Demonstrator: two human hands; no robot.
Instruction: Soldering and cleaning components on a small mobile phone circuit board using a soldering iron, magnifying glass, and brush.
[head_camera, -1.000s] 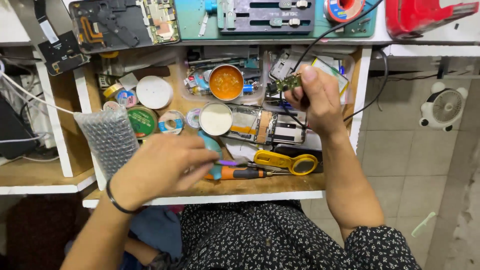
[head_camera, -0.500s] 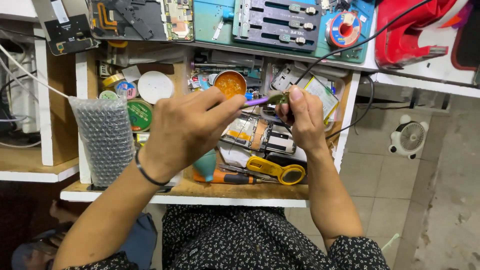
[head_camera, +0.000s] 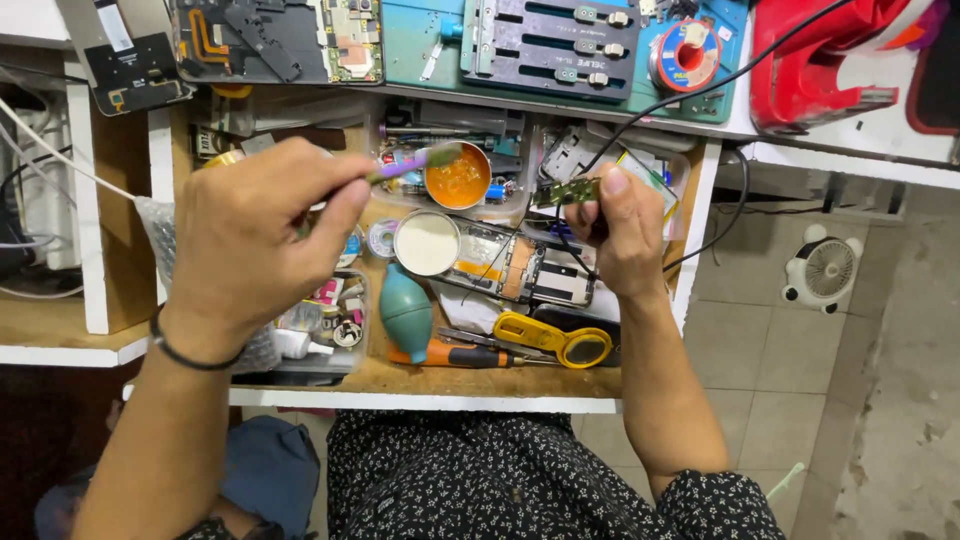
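The left hand (head_camera: 255, 240) has its fingers pinched on a thin purple-handled brush (head_camera: 415, 163), its tip over the round tin of orange paste (head_camera: 458, 178). The right hand (head_camera: 622, 240) grips a small green circuit board (head_camera: 566, 192) just above the open drawer (head_camera: 480, 378). Below lie a teal blower bulb (head_camera: 407, 312) and yellow-handled scissors (head_camera: 550, 338).

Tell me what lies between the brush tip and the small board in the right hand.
In the head view, the round tin of orange paste lies below the gap between brush tip and small green circuit board.
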